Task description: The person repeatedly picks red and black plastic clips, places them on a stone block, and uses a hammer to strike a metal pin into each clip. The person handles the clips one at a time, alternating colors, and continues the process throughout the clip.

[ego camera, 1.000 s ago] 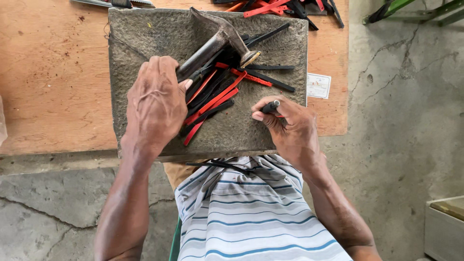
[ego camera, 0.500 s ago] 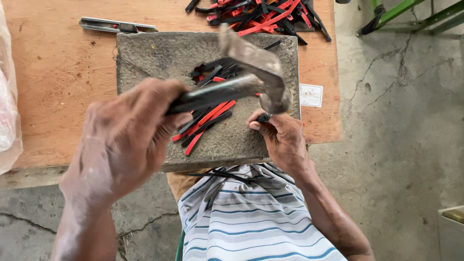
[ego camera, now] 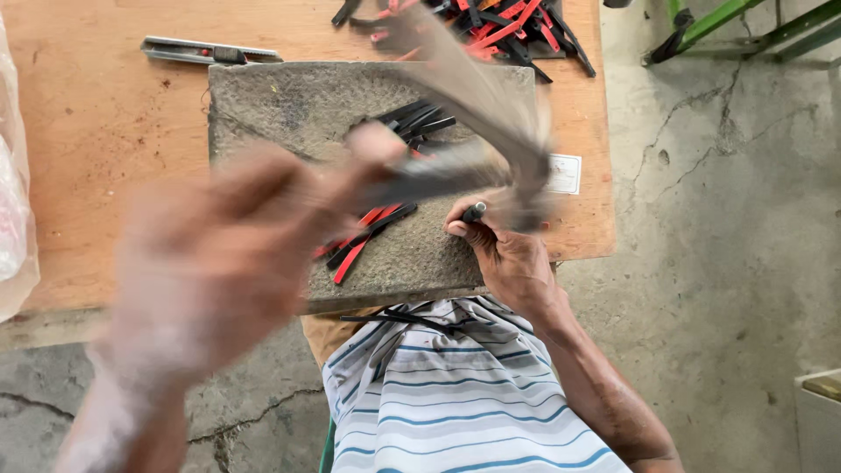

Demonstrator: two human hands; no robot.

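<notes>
Your left hand is raised above the near-left corner of the slab, fingers wrapped around the handle of a hammer; both are heavily blurred. The hammer head hangs over the slab's right edge. Your right hand rests on the slab's near-right corner, fingertips pinched on a short black piece. Red and black strips lie on the slab's middle, between your hands. More strips are piled on the board beyond the slab. A utility knife lies just past the slab's far-left corner.
</notes>
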